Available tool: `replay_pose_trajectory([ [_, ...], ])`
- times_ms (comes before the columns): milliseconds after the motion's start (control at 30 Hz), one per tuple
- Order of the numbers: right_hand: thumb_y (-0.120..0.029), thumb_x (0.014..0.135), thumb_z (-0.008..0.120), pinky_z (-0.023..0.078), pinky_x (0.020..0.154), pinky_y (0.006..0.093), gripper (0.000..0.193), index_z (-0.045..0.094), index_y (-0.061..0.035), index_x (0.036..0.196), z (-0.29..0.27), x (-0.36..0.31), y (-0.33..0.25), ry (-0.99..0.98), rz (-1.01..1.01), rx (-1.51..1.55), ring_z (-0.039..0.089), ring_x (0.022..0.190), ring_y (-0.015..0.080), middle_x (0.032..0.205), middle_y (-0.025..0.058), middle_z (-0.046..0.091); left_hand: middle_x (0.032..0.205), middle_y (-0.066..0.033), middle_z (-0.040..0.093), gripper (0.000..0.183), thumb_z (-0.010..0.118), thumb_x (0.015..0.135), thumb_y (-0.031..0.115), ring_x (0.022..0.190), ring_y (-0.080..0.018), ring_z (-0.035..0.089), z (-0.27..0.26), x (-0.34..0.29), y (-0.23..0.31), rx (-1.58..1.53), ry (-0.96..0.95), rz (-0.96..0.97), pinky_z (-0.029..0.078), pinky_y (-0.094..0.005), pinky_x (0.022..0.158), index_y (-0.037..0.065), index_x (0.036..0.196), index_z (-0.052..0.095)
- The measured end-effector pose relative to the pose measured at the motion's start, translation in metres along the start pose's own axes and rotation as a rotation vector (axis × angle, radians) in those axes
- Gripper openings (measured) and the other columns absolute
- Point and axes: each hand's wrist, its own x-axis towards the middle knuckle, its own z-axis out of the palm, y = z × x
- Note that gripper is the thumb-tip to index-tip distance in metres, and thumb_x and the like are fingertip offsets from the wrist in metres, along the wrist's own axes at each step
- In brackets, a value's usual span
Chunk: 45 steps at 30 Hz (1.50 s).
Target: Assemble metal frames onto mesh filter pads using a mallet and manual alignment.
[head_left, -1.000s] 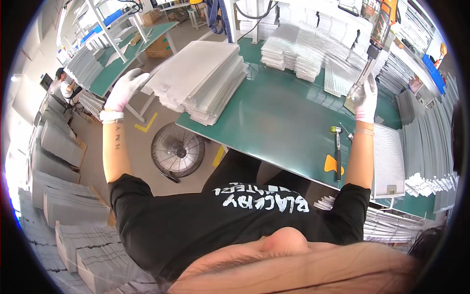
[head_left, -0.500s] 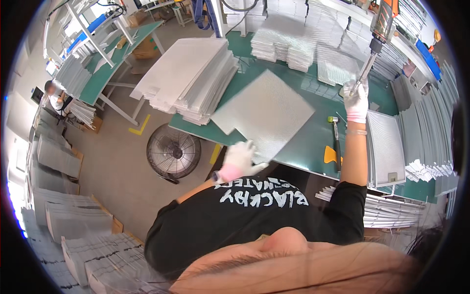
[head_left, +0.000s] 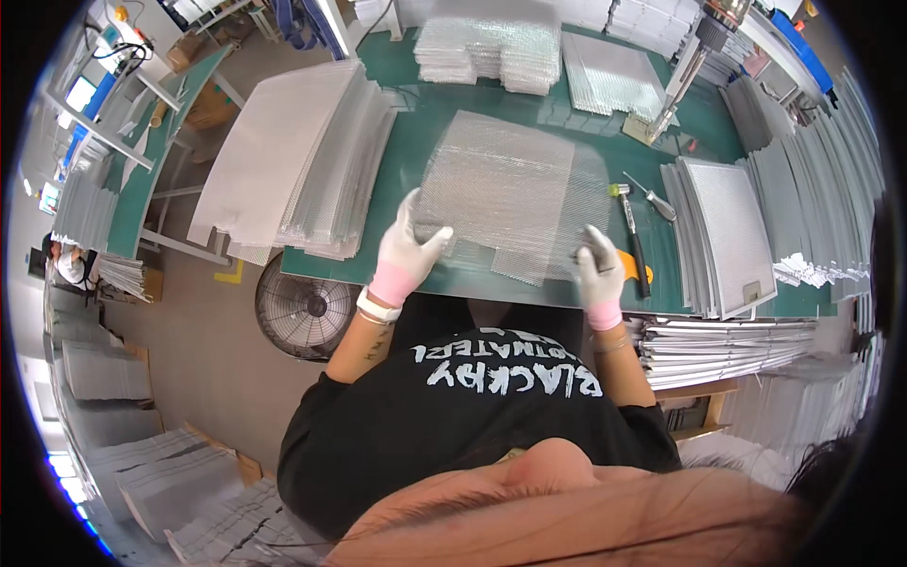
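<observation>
Two forearms reach forward from below, hands well apart; right hand (head_left: 601,272) partly curled by right edge of blurred mesh sheet (head_left: 501,184), cannot tell whether gripping; left hand (head_left: 406,253) spread, thumb parted from fingers, at left edge; sheet over green table (head_left: 416,118), between hands; hammer (head_left: 634,236) to right; mesh stack (head_left: 487,42) beyond; far blue bin (head_left: 801,55), contents hidden
</observation>
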Motion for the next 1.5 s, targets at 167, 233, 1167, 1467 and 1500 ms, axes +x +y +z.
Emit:
replay_pose_trajectory([
  [167,-0.008,0.080,0.067,0.047,0.078,0.0301,0.044,0.058,0.0010,0.122,0.030,0.000,-0.010,-0.031,-0.040,-0.503,0.056,0.087,0.0205,0.109,0.0130,0.063,0.081,-0.0155,0.061,0.068,0.076,0.075,0.025,0.069,-0.0307,0.061,-0.015,0.013,-0.014,1.084,0.103,0.120,0.051,-0.0377,0.066,0.002,0.131,0.043],
  [233,-0.015,0.076,0.072,0.047,0.093,0.0370,0.048,0.059,0.0007,0.120,0.034,0.000,-0.003,-0.040,-0.009,-0.564,0.060,0.108,0.0328,0.115,0.0189,0.062,0.078,-0.0152,0.060,0.068,0.075,0.075,0.025,0.069,-0.0313,0.061,-0.017,0.015,-0.021,1.100,0.084,0.063,0.050,-0.0388,0.066,0.003,0.131,0.043],
  [1167,-0.020,0.079,0.069,0.051,0.085,0.0377,0.048,0.056,-0.0062,0.124,0.060,0.000,0.026,-0.071,-0.069,-0.849,0.060,0.104,0.0328,0.118,0.0156,0.059,0.124,-0.0210,0.058,0.068,0.070,0.079,0.025,0.107,-0.0346,0.060,-0.050,0.049,-0.053,1.087,-0.061,0.022,0.049,-0.0381,0.090,0.001,0.136,0.042],
  [1467,-0.029,0.077,0.072,0.049,0.089,0.0410,0.046,0.061,-0.0107,0.118,0.058,0.020,-0.003,-0.184,0.195,-1.055,0.057,0.105,0.0373,0.121,0.0210,0.051,0.132,-0.0204,0.051,0.075,0.075,0.075,0.029,0.118,-0.0363,0.053,-0.037,0.068,-0.027,1.199,-0.096,-0.190,0.045,-0.0389,0.096,0.003,0.137,0.042],
  [1500,-0.034,0.077,0.071,0.048,0.090,0.0428,0.046,0.063,-0.0130,0.117,0.052,0.023,-0.002,-0.218,0.124,-1.081,0.056,0.105,0.0378,0.121,0.0219,0.050,0.137,-0.0203,0.047,0.077,0.075,0.074,0.030,0.124,-0.0383,0.048,-0.033,0.071,-0.021,1.248,-0.088,-0.319,0.042,-0.0411,0.101,0.005,0.138,0.042],
])
